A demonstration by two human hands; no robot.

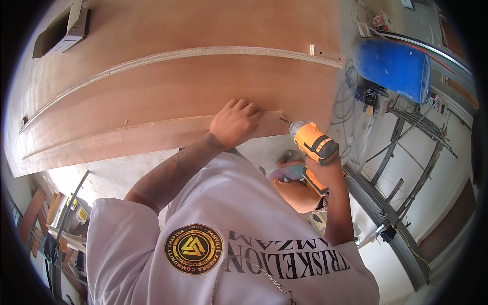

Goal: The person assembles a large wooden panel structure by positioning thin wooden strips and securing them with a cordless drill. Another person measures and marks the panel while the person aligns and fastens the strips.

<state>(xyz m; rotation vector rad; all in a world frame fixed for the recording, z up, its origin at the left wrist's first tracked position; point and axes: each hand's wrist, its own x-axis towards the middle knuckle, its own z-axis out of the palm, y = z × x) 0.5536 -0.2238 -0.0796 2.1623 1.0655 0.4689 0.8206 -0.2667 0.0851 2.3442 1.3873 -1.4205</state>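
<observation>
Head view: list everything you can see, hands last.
power drill: one, orange and black, right of centre
wooden sheet: one, reddish brown, across the upper middle
near strip: one, light brown, along the sheet's near edge
far strip: one, pale, farther back on the sheet
open box: one, pale, upper left
bin-like object: one, blue, upper right
cable: at least one, grey, right of the sheet
metal bars: several, grey, lower right
clutter: uncounted, mixed colours, around the edges
shirt: one, white, bottom centre
left hand: one, bare, at the near strip
right hand: one, bare, around the drill's handle
</observation>
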